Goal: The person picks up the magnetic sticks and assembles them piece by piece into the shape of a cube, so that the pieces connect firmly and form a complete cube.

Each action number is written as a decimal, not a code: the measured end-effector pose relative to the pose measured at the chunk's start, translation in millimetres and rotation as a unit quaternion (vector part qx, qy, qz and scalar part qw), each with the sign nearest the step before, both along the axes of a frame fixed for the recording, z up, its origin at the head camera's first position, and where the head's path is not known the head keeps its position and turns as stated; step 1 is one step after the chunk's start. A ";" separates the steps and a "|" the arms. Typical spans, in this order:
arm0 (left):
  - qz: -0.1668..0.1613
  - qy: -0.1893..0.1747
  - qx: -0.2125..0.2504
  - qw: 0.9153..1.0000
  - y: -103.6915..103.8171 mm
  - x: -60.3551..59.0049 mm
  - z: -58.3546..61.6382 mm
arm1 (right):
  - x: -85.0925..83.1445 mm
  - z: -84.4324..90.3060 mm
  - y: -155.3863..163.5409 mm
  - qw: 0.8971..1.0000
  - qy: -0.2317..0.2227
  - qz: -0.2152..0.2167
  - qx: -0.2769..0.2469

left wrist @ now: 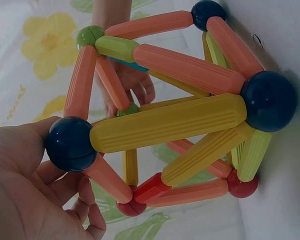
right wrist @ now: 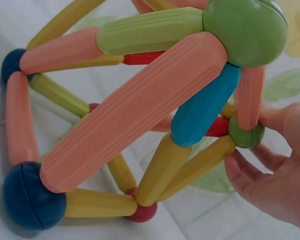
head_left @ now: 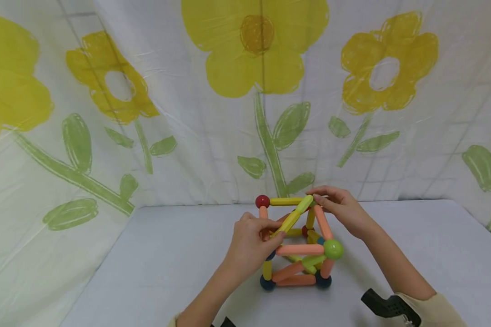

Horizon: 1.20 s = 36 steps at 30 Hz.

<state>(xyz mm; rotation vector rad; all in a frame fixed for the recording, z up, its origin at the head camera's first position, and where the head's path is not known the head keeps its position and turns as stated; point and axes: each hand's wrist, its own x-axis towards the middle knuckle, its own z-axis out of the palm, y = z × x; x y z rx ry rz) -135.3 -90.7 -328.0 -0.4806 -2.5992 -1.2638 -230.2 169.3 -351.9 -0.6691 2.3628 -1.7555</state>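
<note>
A cube-like frame [head_left: 298, 245] of orange, yellow and green rods joined by balls stands on the grey table [head_left: 167, 254]. My left hand [head_left: 275, 235] grips its near left upper corner, and in the left wrist view that hand [left wrist: 35, 185] cups a dark blue ball [left wrist: 70, 144]. My right hand [head_left: 318, 200] pinches the far right upper corner, where a yellow-green diagonal rod [head_left: 296, 214] ends. In the right wrist view its fingers [right wrist: 245, 172] curl round a small green ball [right wrist: 246, 132]. A large green ball [head_left: 333, 249] caps the near right corner.
A white cloth printed with yellow flowers [head_left: 253, 50] hangs close behind the table and along both sides. Bare grey tabletop lies left and right of the frame. A black wrist-camera mount [head_left: 386, 306] sits on my right forearm.
</note>
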 end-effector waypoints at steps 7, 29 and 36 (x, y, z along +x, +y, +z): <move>0.004 0.001 -0.009 1.000 1.4 1.6 1.1 | 0.3 1.4 0.6 1.000 -0.004 0.000 0.005; -0.003 0.013 0.008 1.000 -2.0 3.1 -3.6 | -10.9 6.0 9.8 0.994 0.031 0.105 0.003; -0.006 0.011 0.004 1.000 -2.8 2.6 -3.5 | -14.0 5.6 11.4 0.994 0.022 0.105 0.017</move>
